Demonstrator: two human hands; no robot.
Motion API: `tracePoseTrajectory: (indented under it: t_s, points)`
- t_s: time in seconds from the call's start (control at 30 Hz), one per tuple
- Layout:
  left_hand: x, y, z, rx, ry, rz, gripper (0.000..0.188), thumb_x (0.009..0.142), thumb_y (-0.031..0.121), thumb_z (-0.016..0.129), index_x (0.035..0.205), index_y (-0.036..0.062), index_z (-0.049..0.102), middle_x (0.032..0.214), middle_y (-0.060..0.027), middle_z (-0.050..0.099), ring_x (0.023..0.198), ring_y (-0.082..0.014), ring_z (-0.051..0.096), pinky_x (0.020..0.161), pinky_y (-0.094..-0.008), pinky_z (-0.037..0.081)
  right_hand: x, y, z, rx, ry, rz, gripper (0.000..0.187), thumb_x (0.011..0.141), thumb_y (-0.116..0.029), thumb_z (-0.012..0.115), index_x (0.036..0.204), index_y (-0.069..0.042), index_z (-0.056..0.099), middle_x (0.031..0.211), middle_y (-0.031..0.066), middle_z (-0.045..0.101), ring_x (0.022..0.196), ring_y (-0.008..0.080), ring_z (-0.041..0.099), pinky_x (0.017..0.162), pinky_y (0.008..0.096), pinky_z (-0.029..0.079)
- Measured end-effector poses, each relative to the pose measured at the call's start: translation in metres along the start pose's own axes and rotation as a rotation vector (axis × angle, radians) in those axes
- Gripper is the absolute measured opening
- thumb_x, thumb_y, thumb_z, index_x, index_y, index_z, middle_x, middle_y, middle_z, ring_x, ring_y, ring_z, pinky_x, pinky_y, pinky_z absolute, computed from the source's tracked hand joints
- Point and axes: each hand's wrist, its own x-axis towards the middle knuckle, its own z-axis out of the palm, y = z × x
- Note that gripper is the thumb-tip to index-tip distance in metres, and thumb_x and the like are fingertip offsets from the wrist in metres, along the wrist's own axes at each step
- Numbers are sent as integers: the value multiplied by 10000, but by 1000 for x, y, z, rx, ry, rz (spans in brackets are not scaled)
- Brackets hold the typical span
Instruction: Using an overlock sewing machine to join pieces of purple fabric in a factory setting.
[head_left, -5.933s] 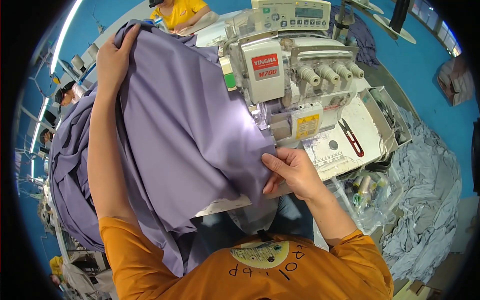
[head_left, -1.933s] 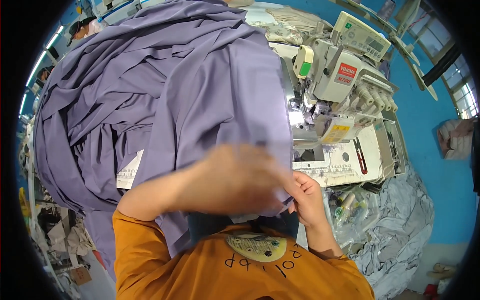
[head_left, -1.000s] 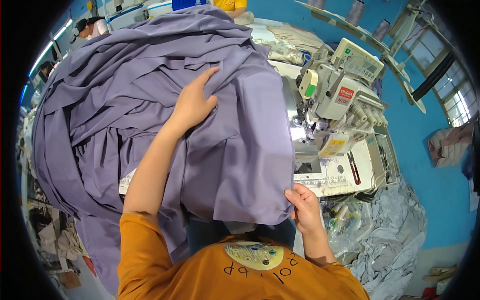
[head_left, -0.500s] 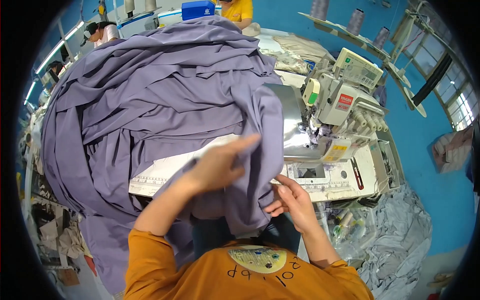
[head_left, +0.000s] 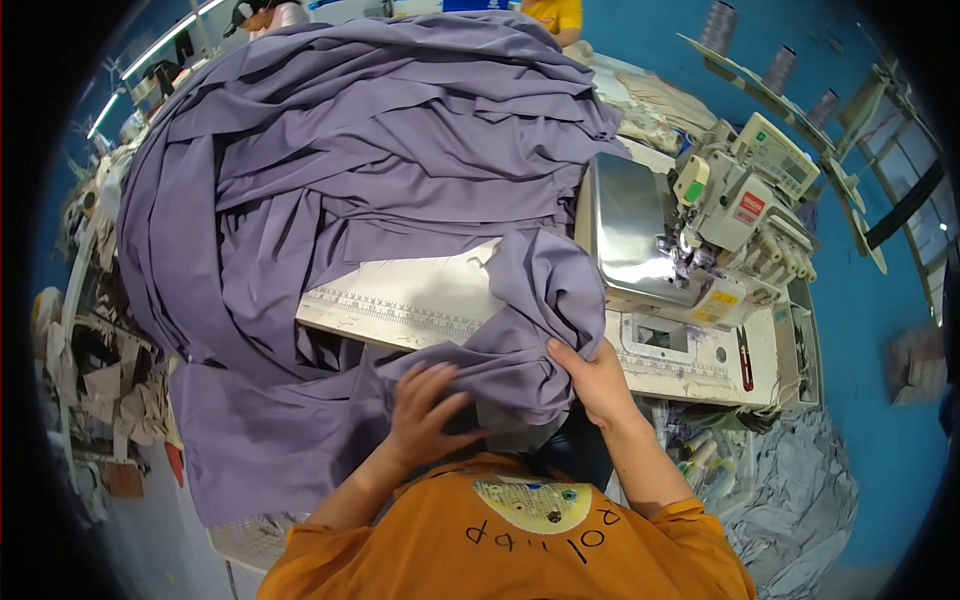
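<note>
A large heap of purple-grey fabric [head_left: 400, 140] covers the left and far side of the sewing table [head_left: 400, 295], and some of it hangs over the front edge. One bunched part [head_left: 545, 300] lies over the table's front edge before me. My right hand [head_left: 597, 385] grips that bunch at its right side, thumb on top and fingers partly hidden by cloth. At the fabric's lower edge is my left hand [head_left: 425, 415], its fingers spread and a little blurred, close against the cloth. The overlock sewing machine [head_left: 735, 215] with its shiny metal plate [head_left: 635, 225] stands right of the bunch.
Red-handled thread snips [head_left: 745, 360] lie on the table's right part. Thread cones [head_left: 780, 70] stand on a rack at the far right. Crumpled grey cloth [head_left: 795, 480] and a clear plastic bag lie below the table at right. Another person's yellow sleeve [head_left: 555, 14] shows behind the heap.
My left hand has come down from over the fabric toward my lap and its fingers have spread. My right hand now holds the cloth, which is bunched up. The view has shifted.
</note>
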Motion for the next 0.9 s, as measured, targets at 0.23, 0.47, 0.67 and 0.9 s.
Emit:
tracePoseTrajectory:
  t_s: [0.23,0.47,0.67,0.9]
  points:
    - [-207,-39,8,75,-66,-843,940,645,286,860,1395,-4,372,1443,-264,376,1296,-423,421,1085,-464,342,-3,-2,-1,-2,10,9,409,882,-57,643,1254,74,538,1209,133,625,1070,196,601,953,313,454]
    - [-248,-77,19,302,-547,-795,995,625,223,813,1435,-35,296,1478,-256,318,1294,-423,422,979,-500,411,-5,-7,-2,-16,65,45,431,867,-39,647,1267,71,531,1226,129,618,1100,208,589,978,317,436]
    - [-259,-106,65,203,-250,-1053,968,704,254,768,1479,25,236,1549,-229,153,1400,-419,264,1047,-440,415,-4,-6,0,-8,63,42,387,882,-62,649,1234,66,555,1191,121,630,1057,181,598,939,300,451]
    - [-203,-129,89,247,-595,-1131,850,873,184,585,1527,66,55,1583,-208,63,1399,-407,287,1047,-388,425,-7,-9,-1,-7,133,45,393,872,-44,652,1237,66,559,1195,127,634,1063,191,606,942,304,459]
